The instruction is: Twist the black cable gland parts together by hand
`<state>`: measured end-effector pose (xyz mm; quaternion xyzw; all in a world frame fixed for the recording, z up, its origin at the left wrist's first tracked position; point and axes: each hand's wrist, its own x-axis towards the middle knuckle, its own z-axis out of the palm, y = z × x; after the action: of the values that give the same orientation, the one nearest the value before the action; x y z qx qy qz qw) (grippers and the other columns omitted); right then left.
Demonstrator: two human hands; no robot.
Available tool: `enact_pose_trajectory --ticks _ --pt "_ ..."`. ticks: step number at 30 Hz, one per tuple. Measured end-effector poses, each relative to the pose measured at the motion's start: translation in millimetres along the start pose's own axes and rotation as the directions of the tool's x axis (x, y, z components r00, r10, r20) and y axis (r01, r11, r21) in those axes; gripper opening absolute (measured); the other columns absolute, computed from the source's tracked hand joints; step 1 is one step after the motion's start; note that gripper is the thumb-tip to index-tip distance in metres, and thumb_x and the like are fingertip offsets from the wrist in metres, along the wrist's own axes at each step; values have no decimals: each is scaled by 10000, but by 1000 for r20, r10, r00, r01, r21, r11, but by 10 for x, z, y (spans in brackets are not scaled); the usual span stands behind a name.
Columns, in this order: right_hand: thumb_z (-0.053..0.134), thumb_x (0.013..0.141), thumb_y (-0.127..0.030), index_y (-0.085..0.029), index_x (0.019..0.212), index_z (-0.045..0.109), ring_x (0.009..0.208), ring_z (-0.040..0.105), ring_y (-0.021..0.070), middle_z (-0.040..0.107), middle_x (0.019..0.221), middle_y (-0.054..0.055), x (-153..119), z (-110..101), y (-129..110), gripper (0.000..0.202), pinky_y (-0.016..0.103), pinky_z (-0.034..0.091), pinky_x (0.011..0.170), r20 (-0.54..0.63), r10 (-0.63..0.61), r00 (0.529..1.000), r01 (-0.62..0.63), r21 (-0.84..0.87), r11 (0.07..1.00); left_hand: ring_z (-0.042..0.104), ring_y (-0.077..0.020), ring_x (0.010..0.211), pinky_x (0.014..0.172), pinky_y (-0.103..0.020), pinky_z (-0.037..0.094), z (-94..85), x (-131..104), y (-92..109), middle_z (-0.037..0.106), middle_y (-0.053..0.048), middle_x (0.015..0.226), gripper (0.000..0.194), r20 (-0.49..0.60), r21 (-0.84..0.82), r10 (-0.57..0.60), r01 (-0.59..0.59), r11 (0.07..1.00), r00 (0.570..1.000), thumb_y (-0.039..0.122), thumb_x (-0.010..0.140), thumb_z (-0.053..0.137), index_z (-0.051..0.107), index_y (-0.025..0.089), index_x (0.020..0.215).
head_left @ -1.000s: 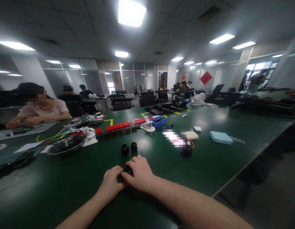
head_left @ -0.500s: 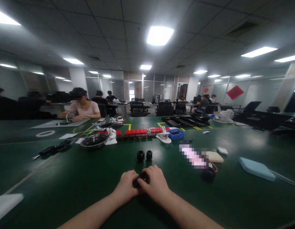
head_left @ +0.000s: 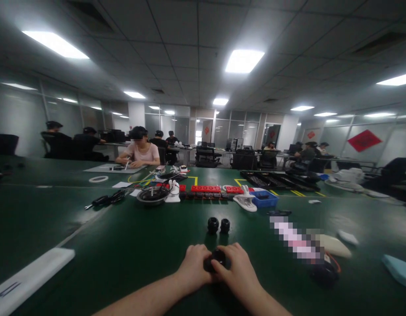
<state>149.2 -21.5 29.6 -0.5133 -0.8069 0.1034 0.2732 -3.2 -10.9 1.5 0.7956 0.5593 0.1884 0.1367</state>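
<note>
Between my two hands, low in the middle of the head view, is a round black part (head_left: 219,258). My left hand (head_left: 194,265) grips its left side. From the right, the fingers and thumb of my right hand (head_left: 238,268) close on the same part. Its underside is hidden by the hands. Just beyond them, two black ribbed fittings stand side by side on the green table (head_left: 150,245): a left one (head_left: 213,225) and a slightly smaller right one (head_left: 225,226).
Farther back are a round dish of cables (head_left: 152,195), red strips (head_left: 205,188), a white stand (head_left: 245,201) and a blue bin (head_left: 265,199). A white box (head_left: 32,276) lies at the left. Across the table sits a person (head_left: 140,151).
The camera view has turned left, so the table, fittings and hands appear farther right. More of the white box shows at the left. Both hands still hold the round black part.
</note>
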Motion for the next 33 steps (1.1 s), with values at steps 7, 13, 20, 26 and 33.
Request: enact_pose_trajectory --ticks 7,13,20,26,33 --pt "527 724 -305 -139 971 621 872 509 217 632 898 73 11 -26 -21 312 305 370 784 20 12 1000 -12 36 999 470 -169 784 728 -273 341 -9 3 -7 538 7 798 445 12 -14 -23 23 1000 1000 619 551 575 620 212 726" --pt "480 778 -334 -160 951 615 871 494 206 626 890 58 -27 -32 -48 279 311 339 798 10 -22 1000 22 36 999 487 -186 806 724 -289 349 -71 -23 70 559 -9 825 392 11 0 -30 30 1000 999 566 603 560 616 204 743" --pt "412 831 -429 -177 1018 563 845 437 190 609 893 46 -33 -42 -74 348 302 318 727 -15 -79 997 78 -8 997 517 -182 822 765 -302 346 -52 26 88 580 -1 828 237 60 18 -17 16 1000 998 410 642 576 602 209 765" --pt "523 744 -463 -179 977 524 827 396 192 581 865 34 -40 -46 -146 367 319 280 728 -26 -226 974 221 -123 967 532 -186 863 812 -302 341 -38 77 61 599 -14 904 177 127 84 -71 60 995 989 277 686 520 585 204 833" --pt "537 713 -511 -175 758 531 795 402 177 581 759 16 -19 -48 -144 339 317 286 742 11 -337 941 334 -166 928 535 -167 875 832 -295 348 -21 87 41 603 -1 907 160 138 -3 -95 97 995 986 277 759 446 572 206 830"
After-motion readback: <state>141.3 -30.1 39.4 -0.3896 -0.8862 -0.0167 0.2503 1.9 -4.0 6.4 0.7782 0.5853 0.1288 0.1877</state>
